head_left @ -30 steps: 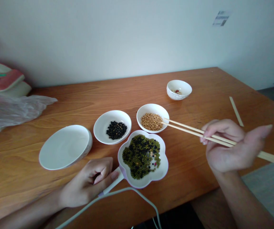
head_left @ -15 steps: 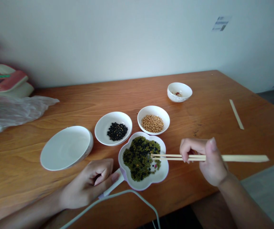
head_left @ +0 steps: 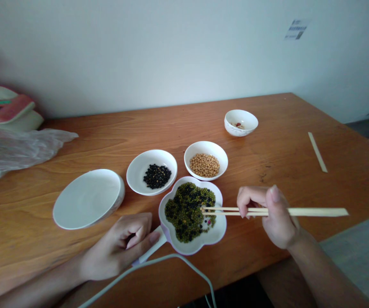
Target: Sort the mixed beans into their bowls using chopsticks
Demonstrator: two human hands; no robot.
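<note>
My left hand is closed around the handle of a white flower-shaped dish with a pale purple edge. Green beans mixed with black beans cover most of its bottom, and a small reddish piece shows among them. My right hand grips a pair of wooden chopsticks, still joined at the thick end. Their tips are down in the beans on the dish's right side, close together; a tan bean appears to be between them. Behind the dish stand a bowl of black beans and a bowl of yellow soybeans.
A white bowl stands to the left, a small bowl with a few pieces inside at the back. A paper chopstick sleeve or stick lies right. Clear plastic lies far left. A pale cable crosses in front.
My right hand and the chopsticks have shifted slightly left, with the tips still in the beans. My left hand keeps its hold on the handle.
</note>
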